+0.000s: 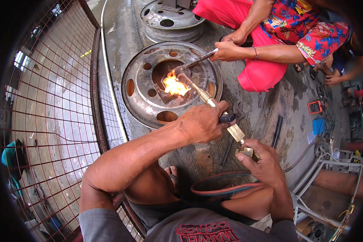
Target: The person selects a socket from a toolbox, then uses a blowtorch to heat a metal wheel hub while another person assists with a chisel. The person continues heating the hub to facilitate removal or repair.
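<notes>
A brass gas torch [236,132] slants from lower right to upper left across the middle. My left hand [201,123] is closed round its handle, beside a black knob [227,118]. My right hand [264,161] grips the brass valve end [246,152] with thumb and fingers. An orange-yellow flame [175,84] burns at the torch tip, above a rusty steel wheel rim [135,103] lying flat. A co-worker's hands [230,49] hold a long metal bar [198,61], whose far end is next to the flame. The flame hides part of the rim's centre.
A second wheel rim [171,34] lies at the back. Red wire mesh [56,121] and a pale pole [111,76] stand on the left. Hoses [213,177] curl near my knees. A metal frame [310,183], a blue box [318,126] and a black tube [277,131] are on the right.
</notes>
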{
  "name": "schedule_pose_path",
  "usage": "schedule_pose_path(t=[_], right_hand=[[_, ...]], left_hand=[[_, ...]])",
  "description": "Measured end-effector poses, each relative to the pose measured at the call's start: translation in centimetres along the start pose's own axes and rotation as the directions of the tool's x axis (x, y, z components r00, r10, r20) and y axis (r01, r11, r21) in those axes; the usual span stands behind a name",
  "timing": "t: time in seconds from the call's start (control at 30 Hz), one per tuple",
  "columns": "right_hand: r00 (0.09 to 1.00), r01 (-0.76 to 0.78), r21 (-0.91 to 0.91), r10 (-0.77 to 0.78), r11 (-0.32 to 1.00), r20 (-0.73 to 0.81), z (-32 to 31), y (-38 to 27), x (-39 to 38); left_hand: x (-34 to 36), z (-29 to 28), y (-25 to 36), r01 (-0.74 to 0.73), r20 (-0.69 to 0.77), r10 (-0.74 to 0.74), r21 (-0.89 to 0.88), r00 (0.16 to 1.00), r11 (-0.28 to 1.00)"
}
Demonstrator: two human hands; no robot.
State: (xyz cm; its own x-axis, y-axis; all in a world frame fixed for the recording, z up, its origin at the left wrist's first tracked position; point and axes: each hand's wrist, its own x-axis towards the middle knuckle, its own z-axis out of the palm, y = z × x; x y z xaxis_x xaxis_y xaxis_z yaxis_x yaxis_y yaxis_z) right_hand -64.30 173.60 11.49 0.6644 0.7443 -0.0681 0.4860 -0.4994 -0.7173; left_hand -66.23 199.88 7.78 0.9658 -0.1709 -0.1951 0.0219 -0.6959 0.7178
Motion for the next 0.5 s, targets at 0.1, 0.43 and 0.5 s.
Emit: schedule_pose_path(t=[0.1,0.43,0.5], right_hand=[[1.0,-0.007,0.015,0.006,1.0,0.003,0.5,0.3,0.2],[1.0,0.03,0.007,-0.03,1.0,0.0,1.2,1.3,0.6],[0.999,0.031,-0.007,-0.031,0.999,-0.005,1.3,1.4,0.5]], left_hand=[[0.2,-0.2,0.2,0.009,0.017,-0.008,-0.04,1.0,0.999],[0.9,0.3,-0.9,0.019,0.061,-0.018,-0.021,0.998,1.0],[0.9,0.2,-0.8,0.041,0.073,-0.038,-0.032,0.997,0.999]])
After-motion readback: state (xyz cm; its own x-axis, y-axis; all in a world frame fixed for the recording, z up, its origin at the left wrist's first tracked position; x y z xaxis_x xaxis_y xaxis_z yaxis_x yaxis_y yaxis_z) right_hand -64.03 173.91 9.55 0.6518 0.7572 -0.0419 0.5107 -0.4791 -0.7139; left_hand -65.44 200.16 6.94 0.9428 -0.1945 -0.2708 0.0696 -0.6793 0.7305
